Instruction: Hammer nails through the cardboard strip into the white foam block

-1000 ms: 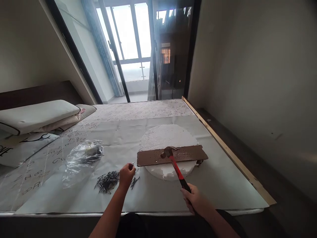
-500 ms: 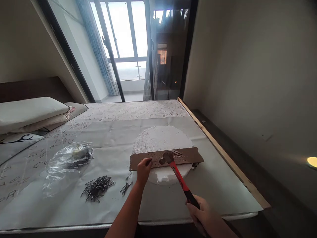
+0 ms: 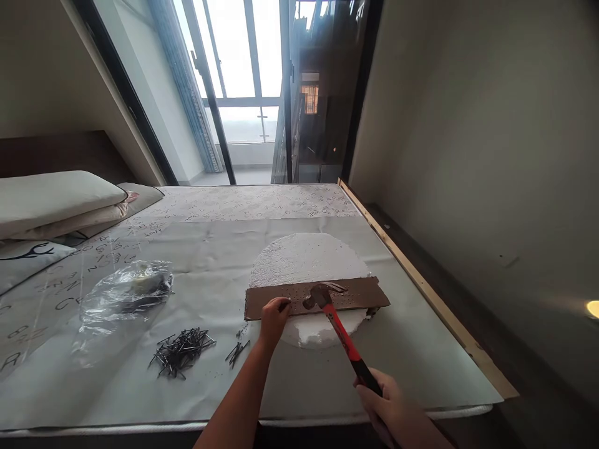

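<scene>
My right hand [image 3: 381, 396] is wrapped round the black grip of a claw hammer [image 3: 344, 337] with a red and black handle. The hammer head is over the middle of a brown board [image 3: 358, 293], its face pointing left. Close to that face, my left hand [image 3: 275, 315] pinches a nail at the board's near side; only a small bright tip of it shows. Small marks dot the board, which lies across a white foam disc [image 3: 309, 255]. Left of my forearm are a few loose nails [image 3: 238, 353] and a larger pile of nails [image 3: 182, 350].
A clear plastic bag [image 3: 126, 296] with something dark inside lies at the left. Pale sheeting [image 3: 210, 255] covers part of the mattress [image 3: 224, 199]. Along the right edge runs a wooden rail [image 3: 421, 284]. Pillows [image 3: 56, 199] are stacked at far left.
The view has shifted slightly. My left hand still pinches at the board and the hammer head stays near it, with little movement of either hand.
</scene>
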Motion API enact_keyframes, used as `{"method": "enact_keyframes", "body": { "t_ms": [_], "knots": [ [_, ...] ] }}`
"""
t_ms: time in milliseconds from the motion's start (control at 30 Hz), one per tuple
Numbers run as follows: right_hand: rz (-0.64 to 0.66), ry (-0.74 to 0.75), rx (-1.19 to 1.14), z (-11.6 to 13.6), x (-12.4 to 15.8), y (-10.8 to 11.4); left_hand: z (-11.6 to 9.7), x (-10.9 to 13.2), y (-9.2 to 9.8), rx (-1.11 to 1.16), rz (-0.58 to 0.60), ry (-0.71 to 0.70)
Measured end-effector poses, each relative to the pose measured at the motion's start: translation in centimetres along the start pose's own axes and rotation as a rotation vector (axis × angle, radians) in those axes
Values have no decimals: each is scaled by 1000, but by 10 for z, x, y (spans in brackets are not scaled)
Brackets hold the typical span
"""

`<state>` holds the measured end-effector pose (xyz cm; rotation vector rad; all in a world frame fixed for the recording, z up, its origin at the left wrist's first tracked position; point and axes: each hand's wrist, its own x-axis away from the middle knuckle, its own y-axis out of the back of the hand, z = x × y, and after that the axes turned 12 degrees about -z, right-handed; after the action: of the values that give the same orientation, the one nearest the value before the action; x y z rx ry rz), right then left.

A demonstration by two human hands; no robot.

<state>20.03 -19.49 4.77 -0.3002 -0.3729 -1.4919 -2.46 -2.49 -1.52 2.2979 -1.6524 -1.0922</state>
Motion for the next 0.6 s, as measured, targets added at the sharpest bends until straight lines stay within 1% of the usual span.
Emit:
{"method": "enact_keyframes", "body": {
  "t_ms": [167,300,600],
  "knots": [
    [-15,33,21,8,2,0,3,0,0,-7,11,-5],
    [-19,32,32,11,2,-1,5,0,0,-20,22,-16],
    [-62,95,220,16,-4,-6,11,2,-1,-5,54,-56]
  ]
}}
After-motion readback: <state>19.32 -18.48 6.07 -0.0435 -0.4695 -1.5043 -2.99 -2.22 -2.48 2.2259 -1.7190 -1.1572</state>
